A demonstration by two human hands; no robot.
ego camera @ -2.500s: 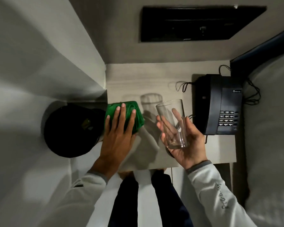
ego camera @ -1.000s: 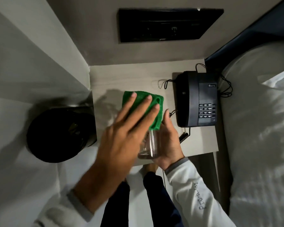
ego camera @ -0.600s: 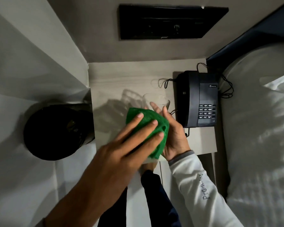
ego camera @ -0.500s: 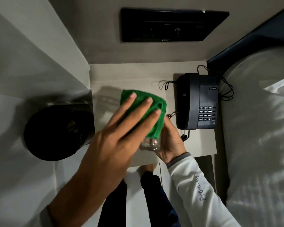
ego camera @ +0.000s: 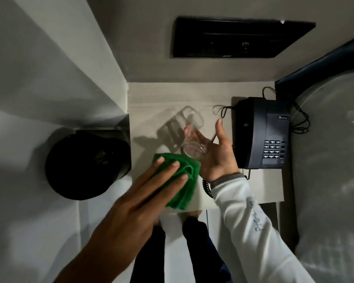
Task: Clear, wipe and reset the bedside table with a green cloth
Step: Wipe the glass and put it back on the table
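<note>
My left hand (ego camera: 149,193) presses flat on a folded green cloth (ego camera: 182,180) near the front edge of the pale bedside table (ego camera: 161,94). My right hand (ego camera: 215,154) holds a clear drinking glass (ego camera: 192,148) tilted above the table, just behind the cloth, fingers wrapped around its sides. The glass casts a shadow on the tabletop behind it.
A black telephone (ego camera: 264,133) with its cords sits on the right part of the table. A black round bin (ego camera: 86,166) stands on the floor to the left. A white bed (ego camera: 331,160) lies to the right. A dark wall panel (ego camera: 239,37) hangs above.
The cloth under my left hand has slid back toward the table's front edge. My right hand has lifted the glass clear of the cloth and tilted it.
</note>
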